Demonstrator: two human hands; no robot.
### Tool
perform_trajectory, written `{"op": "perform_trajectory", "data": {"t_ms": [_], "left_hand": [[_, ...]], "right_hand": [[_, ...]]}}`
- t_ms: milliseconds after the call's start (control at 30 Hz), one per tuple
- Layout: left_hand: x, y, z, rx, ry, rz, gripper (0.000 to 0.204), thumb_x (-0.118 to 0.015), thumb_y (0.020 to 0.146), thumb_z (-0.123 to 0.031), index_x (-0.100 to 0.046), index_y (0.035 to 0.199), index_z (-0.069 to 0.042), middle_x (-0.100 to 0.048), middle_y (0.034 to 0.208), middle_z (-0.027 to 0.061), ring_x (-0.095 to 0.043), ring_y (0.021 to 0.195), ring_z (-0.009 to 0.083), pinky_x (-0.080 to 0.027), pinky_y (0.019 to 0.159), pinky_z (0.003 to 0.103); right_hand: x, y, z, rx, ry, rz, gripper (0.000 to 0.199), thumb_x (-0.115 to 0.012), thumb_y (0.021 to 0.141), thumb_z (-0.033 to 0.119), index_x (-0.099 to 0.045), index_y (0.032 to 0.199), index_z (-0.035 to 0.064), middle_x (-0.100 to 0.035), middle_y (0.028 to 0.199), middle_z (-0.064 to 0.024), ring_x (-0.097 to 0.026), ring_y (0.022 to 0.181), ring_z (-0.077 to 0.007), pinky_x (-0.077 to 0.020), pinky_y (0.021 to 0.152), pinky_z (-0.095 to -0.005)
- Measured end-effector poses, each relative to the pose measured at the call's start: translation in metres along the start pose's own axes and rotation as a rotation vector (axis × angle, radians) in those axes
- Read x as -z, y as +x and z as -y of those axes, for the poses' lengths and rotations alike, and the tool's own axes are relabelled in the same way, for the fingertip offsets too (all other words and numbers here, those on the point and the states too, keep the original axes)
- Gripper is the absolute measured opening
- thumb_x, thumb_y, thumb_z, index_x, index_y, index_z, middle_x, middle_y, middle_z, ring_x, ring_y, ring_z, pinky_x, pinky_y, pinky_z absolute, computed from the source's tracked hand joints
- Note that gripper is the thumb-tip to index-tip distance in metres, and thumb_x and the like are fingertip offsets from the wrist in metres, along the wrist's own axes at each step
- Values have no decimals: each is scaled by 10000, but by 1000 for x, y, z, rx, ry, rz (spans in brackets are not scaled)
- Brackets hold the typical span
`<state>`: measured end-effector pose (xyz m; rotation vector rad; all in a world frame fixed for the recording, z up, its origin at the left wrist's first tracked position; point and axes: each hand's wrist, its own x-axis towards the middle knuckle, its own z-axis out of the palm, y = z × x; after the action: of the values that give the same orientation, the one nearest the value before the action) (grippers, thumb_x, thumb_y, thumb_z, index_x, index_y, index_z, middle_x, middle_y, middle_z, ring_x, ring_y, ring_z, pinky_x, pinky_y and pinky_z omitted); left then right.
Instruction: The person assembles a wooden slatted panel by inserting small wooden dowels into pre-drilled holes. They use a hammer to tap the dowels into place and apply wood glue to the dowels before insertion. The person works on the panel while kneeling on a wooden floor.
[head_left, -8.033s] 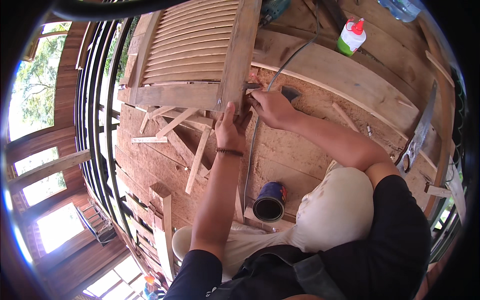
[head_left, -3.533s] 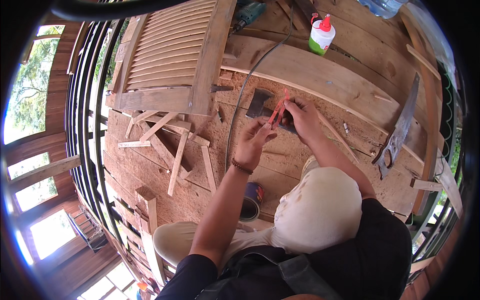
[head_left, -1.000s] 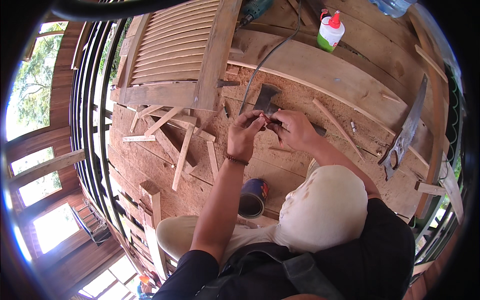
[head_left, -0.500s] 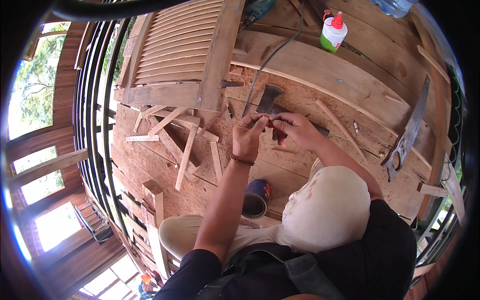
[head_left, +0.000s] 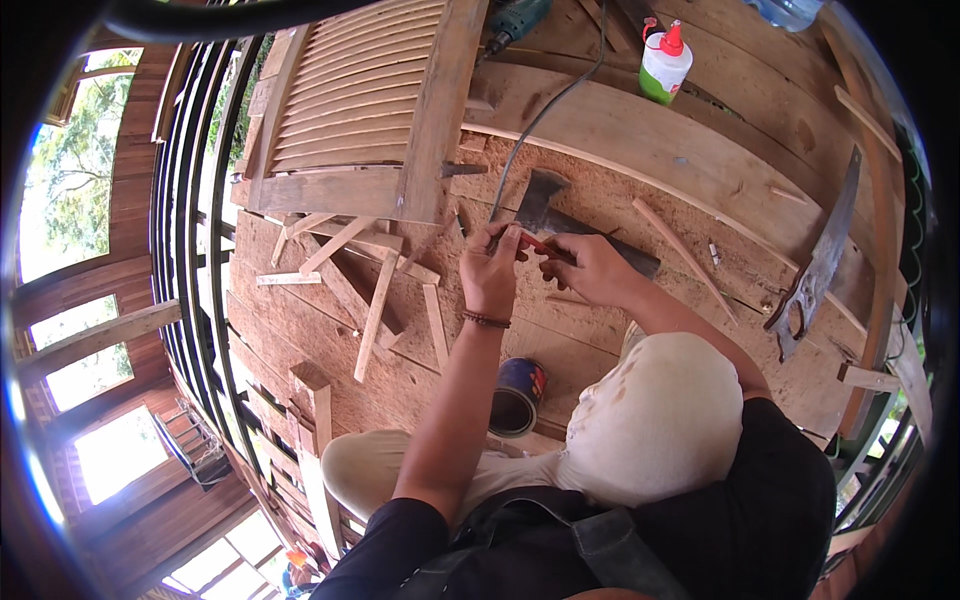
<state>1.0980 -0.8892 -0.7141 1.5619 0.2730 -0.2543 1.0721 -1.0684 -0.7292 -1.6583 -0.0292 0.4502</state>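
My left hand [head_left: 487, 272] pinches a thin red stick-like thing [head_left: 535, 243] between thumb and fingers. The other end of it reaches my right hand [head_left: 590, 268], whose fingers are curled around that end. Its exact kind is too small to make out. Just beyond my fingers lies a hatchet with a dark steel head [head_left: 540, 192] and a dark handle [head_left: 625, 250]. Below my hands, near my legs, an open dark blue can [head_left: 517, 397] stands on the boards.
A louvered wooden panel [head_left: 345, 90] lies at the far left, with several wood offcuts [head_left: 375, 315] near it. A glue bottle [head_left: 666, 65] with red cap stands at the back. A handsaw [head_left: 820, 262] lies at the right. A drill [head_left: 515, 22] and cable [head_left: 540, 115] are behind.
My hands have drawn slightly apart, and the thin red thing now shows lengthwise between them. The dark red part seen below my fingers before is no longer visible there.
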Motion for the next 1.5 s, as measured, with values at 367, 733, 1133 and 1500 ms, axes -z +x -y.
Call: {"op": "perform_trajectory", "data": {"t_ms": [367, 733, 1133, 1500], "left_hand": [[7, 2, 1, 181, -285, 88, 205, -625, 1010, -109, -665, 1160, 24, -716, 1049, 98, -687, 934, 166, -570, 838, 303], [11, 1, -3, 41, -44, 133, 183, -643, 986, -54, -702, 1127, 47, -731, 996, 95, -688, 880, 143, -574, 798, 276], [28, 8, -14, 166, -64, 347, 211, -628, 992, -83, -696, 1138, 54, -725, 967, 79, -627, 786, 109, -511, 696, 253], [27, 6, 0, 345, -350, 309, 275, -620, 997, -100, -667, 1240, 21, -713, 1083, 101, -624, 859, 121, -513, 753, 285]], "right_hand": [[4, -5, -2, 287, -569, -233, 344, -703, 878, 73, -623, 1201, -13, -722, 987, -174, -718, 812, -327, -565, 728, -392], [19, 3, 20, -57, -107, 99, 289, -739, 918, 226, -668, 1037, -27, -742, 982, -167, -716, 861, -210, -536, 776, -364], [9, 5, -15, -101, 441, 167, 132, -624, 987, 109, -656, 1039, -8, -717, 917, -88, -699, 862, -200, -537, 780, -337], [9, 0, 0, 163, -264, -72, 165, -615, 970, 139, -695, 1066, 31, -713, 963, -199, -680, 873, -396, -535, 751, -433]]}}
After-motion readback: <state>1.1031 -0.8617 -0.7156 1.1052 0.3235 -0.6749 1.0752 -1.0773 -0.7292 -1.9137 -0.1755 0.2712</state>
